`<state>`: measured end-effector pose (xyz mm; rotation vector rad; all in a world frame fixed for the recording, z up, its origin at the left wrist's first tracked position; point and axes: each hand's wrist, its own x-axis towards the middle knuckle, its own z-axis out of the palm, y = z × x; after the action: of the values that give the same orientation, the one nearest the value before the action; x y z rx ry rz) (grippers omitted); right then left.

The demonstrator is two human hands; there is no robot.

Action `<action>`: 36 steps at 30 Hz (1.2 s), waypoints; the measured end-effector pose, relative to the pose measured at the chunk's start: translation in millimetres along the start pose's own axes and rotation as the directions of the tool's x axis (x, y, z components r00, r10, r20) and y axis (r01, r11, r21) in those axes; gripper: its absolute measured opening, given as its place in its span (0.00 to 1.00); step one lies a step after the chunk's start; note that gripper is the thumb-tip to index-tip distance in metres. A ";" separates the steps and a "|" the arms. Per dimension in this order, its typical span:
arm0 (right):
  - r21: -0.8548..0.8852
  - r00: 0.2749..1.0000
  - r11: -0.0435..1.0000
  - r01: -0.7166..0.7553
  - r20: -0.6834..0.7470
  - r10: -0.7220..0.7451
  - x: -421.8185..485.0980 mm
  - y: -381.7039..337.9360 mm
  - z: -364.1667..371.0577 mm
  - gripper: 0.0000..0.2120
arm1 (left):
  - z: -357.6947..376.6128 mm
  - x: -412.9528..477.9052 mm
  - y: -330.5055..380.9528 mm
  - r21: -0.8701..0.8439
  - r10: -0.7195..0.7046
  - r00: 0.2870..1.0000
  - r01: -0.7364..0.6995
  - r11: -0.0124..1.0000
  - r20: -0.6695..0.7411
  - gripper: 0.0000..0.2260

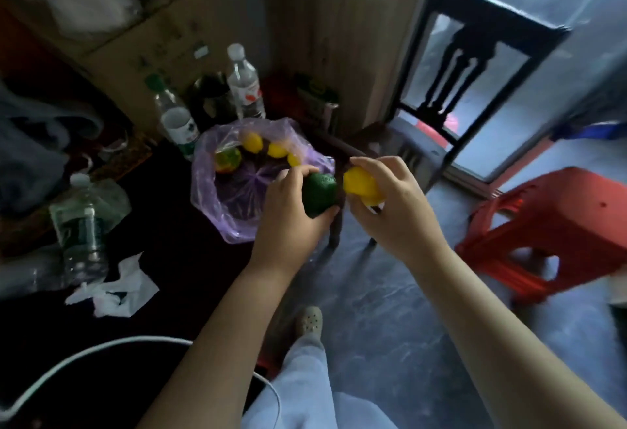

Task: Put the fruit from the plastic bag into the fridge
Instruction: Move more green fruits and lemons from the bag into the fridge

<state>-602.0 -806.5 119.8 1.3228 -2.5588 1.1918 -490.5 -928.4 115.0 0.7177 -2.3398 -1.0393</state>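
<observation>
A purple plastic bag lies open on the dark table, with several yellow fruits and a green-and-red fruit inside. My left hand grips a dark green fruit just right of the bag's rim. My right hand holds a yellow fruit beside it, above the floor past the table's corner. The two fruits almost touch. No fridge is in view.
Plastic bottles stand behind the bag, another bottle and crumpled tissue lie at the left. A cardboard box is at the back. A dark chair and red stool stand on the right floor.
</observation>
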 end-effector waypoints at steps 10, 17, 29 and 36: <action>-0.134 0.918 0.963 -0.235 -0.357 0.174 -124.0 -26.7 -136.2 0.23 | 19.0 -55.9 135.2 -0.019 0.460 0.860 -0.468 0.884 0.221 0.25; -0.205 0.781 0.849 -0.486 -0.537 0.318 -195.0 -47.7 -172.1 0.23 | 42.5 -82.0 177.9 -0.162 0.646 0.656 -0.642 0.749 0.389 0.29; -0.140 0.540 0.637 -0.758 -0.682 0.493 -314.1 -91.4 -173.1 0.24 | 69.2 -157.3 202.8 -0.463 0.793 0.271 -0.691 0.555 0.545 0.23; -0.129 0.432 0.535 -0.835 -0.756 0.491 -403.6 -136.3 -212.0 0.27 | 67.6 -238.1 257.5 -0.598 0.858 0.125 -0.667 0.445 0.499 0.23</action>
<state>-312.2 -441.3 214.9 -0.3490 -2.5454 0.6850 -421.9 -595.3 224.0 -1.3134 -2.5141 -1.1152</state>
